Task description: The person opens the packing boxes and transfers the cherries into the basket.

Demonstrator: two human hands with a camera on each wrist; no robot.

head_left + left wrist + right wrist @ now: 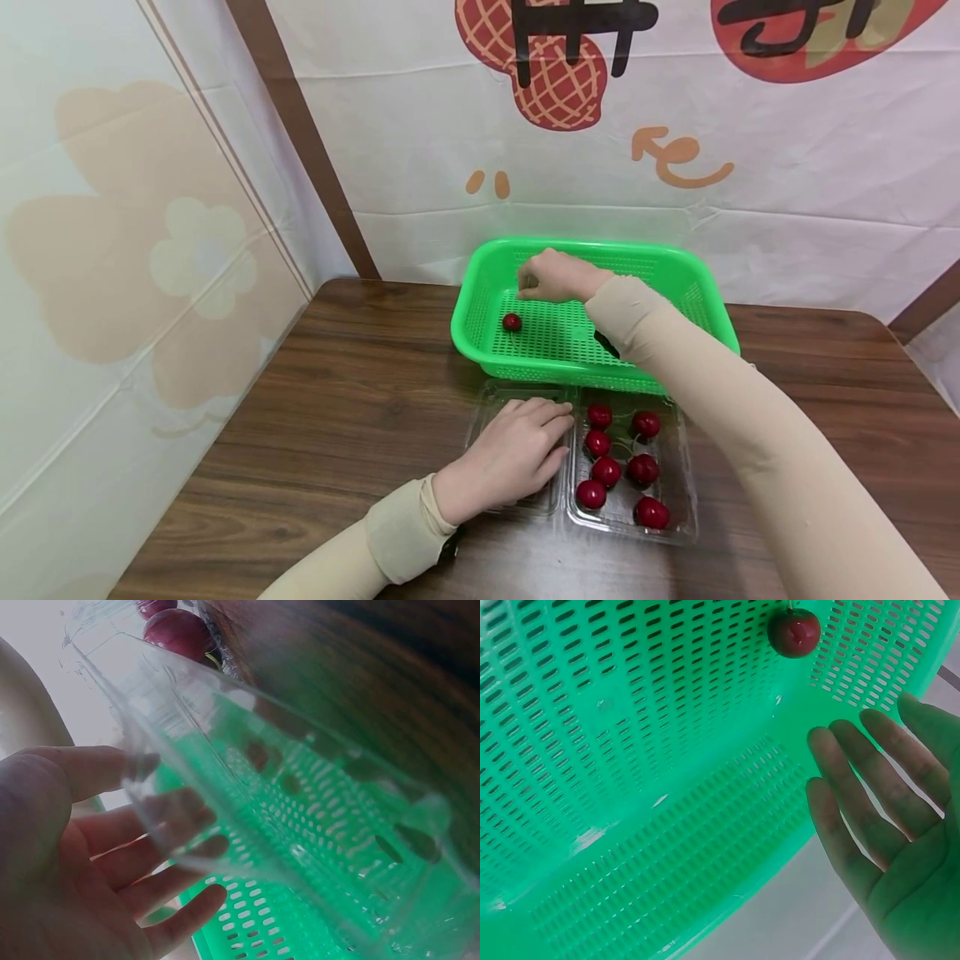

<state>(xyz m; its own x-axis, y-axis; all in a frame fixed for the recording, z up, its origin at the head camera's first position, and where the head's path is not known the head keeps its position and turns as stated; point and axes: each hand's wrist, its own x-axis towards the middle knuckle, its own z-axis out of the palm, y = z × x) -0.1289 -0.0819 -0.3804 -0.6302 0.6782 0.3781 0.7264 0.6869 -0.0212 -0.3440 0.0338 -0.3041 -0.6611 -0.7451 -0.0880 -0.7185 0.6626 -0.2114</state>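
Observation:
In the head view, my right hand [558,276] hangs inside the green basket [592,373], its fingers bent loosely downward with nothing between them. A single dark red cherry [512,322] lies on the basket floor, apart from that hand. The right wrist view shows the same cherry [793,633] with its stem, beyond the fingers. Across the lid half of a clear plastic clamshell box [688,500] rests my left hand [510,454], fingers spread. The box's right half holds several cherries [606,472], some with green stems.
The box stands right in front of the basket on a dark wooden table [337,392]. Behind the table hangs a white printed cloth [405,108], close to the basket's far rim. Another printed cloth [112,275] hangs at the left.

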